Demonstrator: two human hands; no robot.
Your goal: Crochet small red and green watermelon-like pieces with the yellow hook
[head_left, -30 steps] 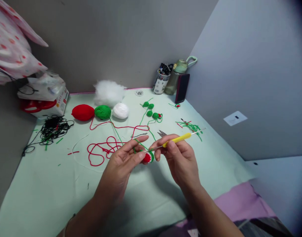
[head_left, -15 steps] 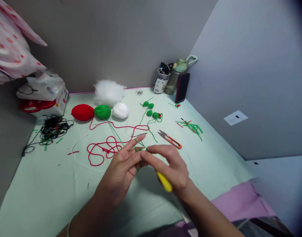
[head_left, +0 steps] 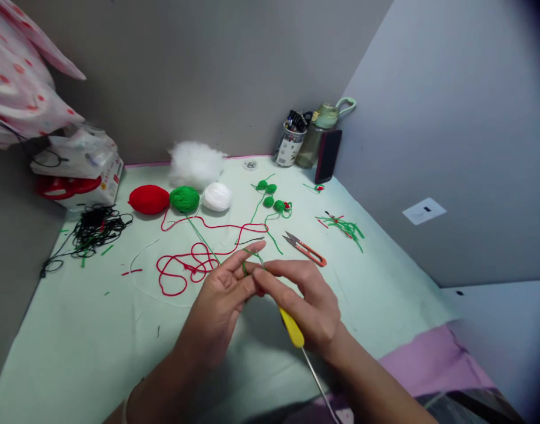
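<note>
My right hand (head_left: 307,300) is closed around a crochet hook with a yellow handle (head_left: 291,327); a thin metal shaft runs from it toward the bottom edge. The hook's working tip is hidden by my fingers. Green yarn (head_left: 245,268) loops over the fingers of my left hand (head_left: 225,288), whose thumb and fingertips pinch it against the right fingertips. That strand leads back to the green yarn ball (head_left: 184,199). Beyond my hands lie orange-handled thread snips (head_left: 305,248) and several small green crocheted pieces (head_left: 270,201).
A red yarn ball (head_left: 149,199), a white yarn ball (head_left: 217,196) and fluffy stuffing (head_left: 196,165) line the back. Tangled black yarn (head_left: 97,229) sits left. Green scraps (head_left: 344,227), a phone (head_left: 328,156), a pen cup (head_left: 290,146) and a bottle (head_left: 311,144) are right.
The yellow hook has turned slightly in my right hand, so its handle and rear shaft show more plainly. My hands stay together at nearly the same place.
</note>
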